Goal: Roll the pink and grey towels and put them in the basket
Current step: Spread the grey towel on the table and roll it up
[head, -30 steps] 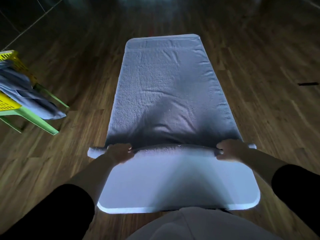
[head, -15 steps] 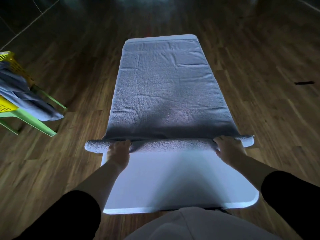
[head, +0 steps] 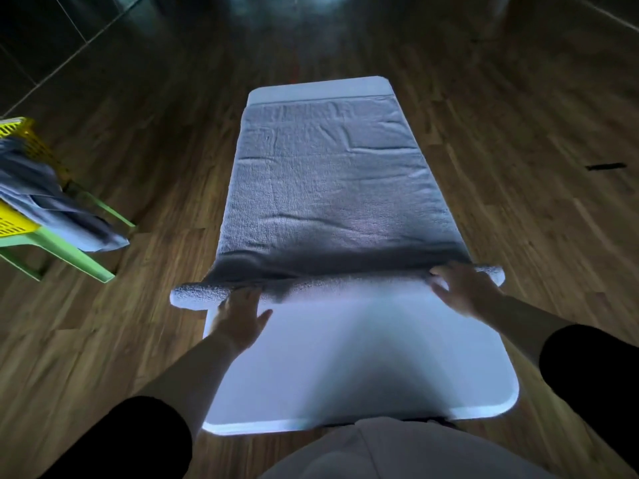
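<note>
Head view of a white bench (head: 363, 368) running lengthwise away from the person over a wooden floor (head: 518, 202). The grey towel (head: 328, 188) lies flat along the far portion of the bench; its far edge stops just short of the bench's far end, where a strip of bare white surface shows. The towel's near edge is wound into a thin roll (head: 197, 297) lying crosswise about midway along the bench, with both ends of the roll overhanging the bench's long sides. The left hand (head: 238, 316) rests on the roll near the bench's left side, fingers (head: 247, 295) extended and flat on the terry, thumb splayed over bare bench; it grips nothing. The right hand (head: 465, 292) rests on the roll near the bench's right side, fingers (head: 441, 271) spread and nearly straight, pressing rather than clasping; its outline is slightly blurred. Black sleeves (head: 138, 440) cover the arms beside the bench's near corners. Well to the left of the bench, a yellow latticed basket (head: 14, 223) sits on a green frame (head: 69, 252), with a blue-grey cloth (head: 58, 209) draped over its rim.
</note>
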{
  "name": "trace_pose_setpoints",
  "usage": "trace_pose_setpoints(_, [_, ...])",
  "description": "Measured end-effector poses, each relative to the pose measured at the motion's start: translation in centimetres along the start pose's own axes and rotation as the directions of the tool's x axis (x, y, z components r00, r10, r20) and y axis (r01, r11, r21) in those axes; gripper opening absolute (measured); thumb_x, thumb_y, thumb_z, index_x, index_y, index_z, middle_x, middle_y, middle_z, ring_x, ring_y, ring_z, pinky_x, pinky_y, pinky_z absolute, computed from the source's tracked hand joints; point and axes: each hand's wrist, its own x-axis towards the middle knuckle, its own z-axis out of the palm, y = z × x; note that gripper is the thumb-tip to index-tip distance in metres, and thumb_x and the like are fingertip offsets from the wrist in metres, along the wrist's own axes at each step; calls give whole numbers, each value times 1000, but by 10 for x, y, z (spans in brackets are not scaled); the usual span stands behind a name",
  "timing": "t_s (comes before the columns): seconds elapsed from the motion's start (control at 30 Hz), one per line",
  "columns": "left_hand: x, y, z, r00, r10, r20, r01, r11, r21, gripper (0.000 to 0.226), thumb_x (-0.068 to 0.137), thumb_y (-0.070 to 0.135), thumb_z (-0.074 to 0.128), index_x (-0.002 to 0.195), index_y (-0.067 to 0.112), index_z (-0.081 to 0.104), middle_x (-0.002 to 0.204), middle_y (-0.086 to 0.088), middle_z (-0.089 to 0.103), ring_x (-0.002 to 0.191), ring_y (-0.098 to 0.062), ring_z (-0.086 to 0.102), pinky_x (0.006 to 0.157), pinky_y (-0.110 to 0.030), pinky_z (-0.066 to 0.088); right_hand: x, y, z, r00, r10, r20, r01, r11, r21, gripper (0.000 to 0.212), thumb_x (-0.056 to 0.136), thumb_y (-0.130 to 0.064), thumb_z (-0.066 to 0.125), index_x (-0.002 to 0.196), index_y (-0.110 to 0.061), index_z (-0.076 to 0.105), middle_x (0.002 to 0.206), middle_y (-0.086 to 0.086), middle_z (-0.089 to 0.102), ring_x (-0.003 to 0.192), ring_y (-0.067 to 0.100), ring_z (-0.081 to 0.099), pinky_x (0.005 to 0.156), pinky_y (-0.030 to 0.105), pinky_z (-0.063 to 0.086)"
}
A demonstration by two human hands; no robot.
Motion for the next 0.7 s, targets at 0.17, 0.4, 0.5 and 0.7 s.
trace_pose_setpoints(0.17, [6, 10, -9, 994, -41, 106, 11, 962, 273, 63, 95, 48, 47, 147, 21, 26, 149, -4, 31, 136, -25, 31, 105, -40, 33, -9, -11, 11, 1000, 0, -25, -6, 970, -245, 42, 88, -46, 55, 126, -29, 52, 121, -3, 58, 114, 22, 52, 91, 38, 47])
trace_pose_setpoints(0.4, [21, 7, -18, 954, -5, 299, -60, 977, 206, 51, 94, 54, 39, 122, 17, 60, 129, -4, 58, 122, -26, 50, 100, -38, 42, -10, -19, -19, 940, 14, 340, 51, 982, -180, 13, 85, -41, 46, 85, -29, 51, 104, -2, 56, 107, 22, 53, 83, 33, 45])
trace_pose_setpoints(0.5, [20, -2, -27, 952, -7, 305, -60, 976, 209, 53, 89, 64, 42, 115, 24, 65, 126, 3, 62, 118, -21, 56, 94, -33, 45, -13, -18, -36, 887, 28, 462, 65, 981, -184, 11, 88, -34, 49, 81, -25, 47, 93, -6, 50, 93, 17, 48, 72, 22, 42])
trace_pose_setpoints(0.7, [11, 3, -10, 994, 1, -105, -13, 994, -112, 37, 91, 45, 53, 118, 21, 62, 119, -4, 63, 111, -26, 58, 91, -39, 49, -6, -9, -13, 998, 49, 31, -49, 999, 11, 42, 94, -44, 46, 132, -26, 52, 132, 0, 55, 120, 23, 54, 93, 39, 47])
